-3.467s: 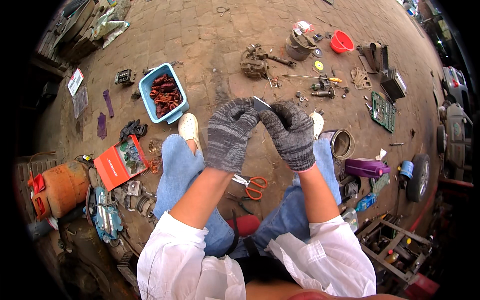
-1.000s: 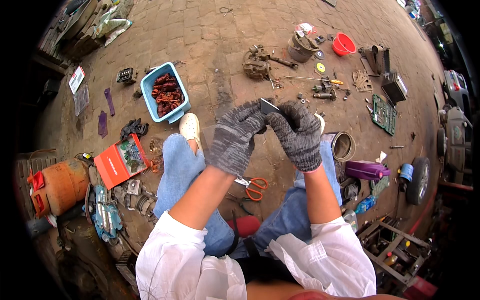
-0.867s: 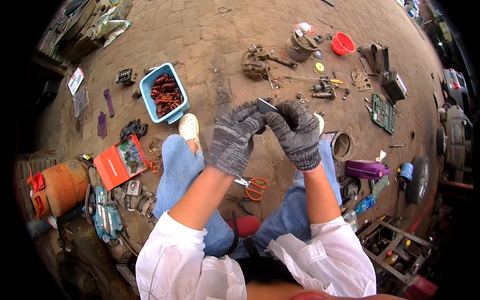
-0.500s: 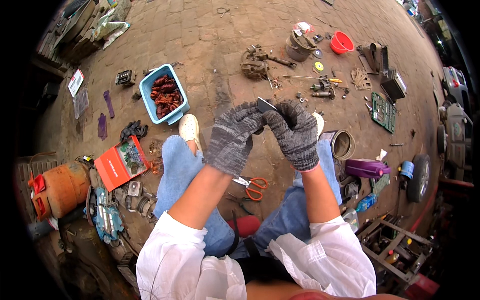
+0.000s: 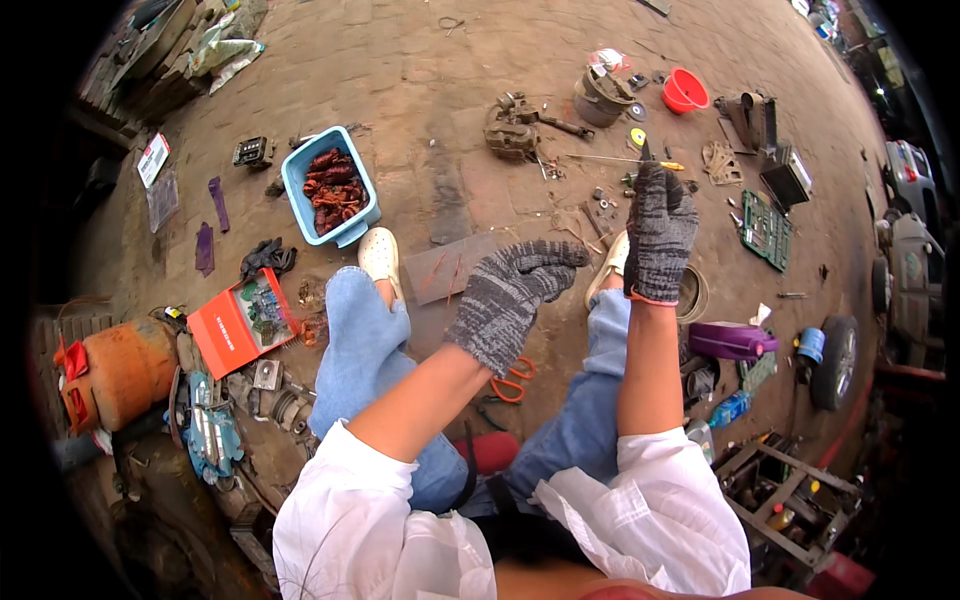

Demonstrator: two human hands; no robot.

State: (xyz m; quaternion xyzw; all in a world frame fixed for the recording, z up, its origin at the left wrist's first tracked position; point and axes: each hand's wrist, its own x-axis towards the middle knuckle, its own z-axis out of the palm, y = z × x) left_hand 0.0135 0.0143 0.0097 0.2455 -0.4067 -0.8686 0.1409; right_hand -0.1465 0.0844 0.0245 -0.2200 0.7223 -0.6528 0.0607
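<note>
Reference landmark: the blue tub (image 5: 345,233), with dark-red pieces (image 5: 335,188) inside. From where I stand, the right hand (image 5: 661,232), in a grey knit glove, is well to the right of the tub; its fingers and thumb are clamped on a dark pointed piece (image 5: 645,148), which projects beyond the glove, away from the person. The left hand (image 5: 517,297), in a matching glove, is to the tub's right and closer to the person; its fingers are together, with nothing visible between them. A grey sheet (image 5: 472,252) bearing thin red strips (image 5: 434,271) lies on the floor, near the tub.

Handling assessment: the pointed piece is probably light, thin and stiff, possibly sharp-edged. Grip its flat faces firmly at the glove-hidden end; knit may slip on smooth metal. Keep fingertips off the point.
</note>
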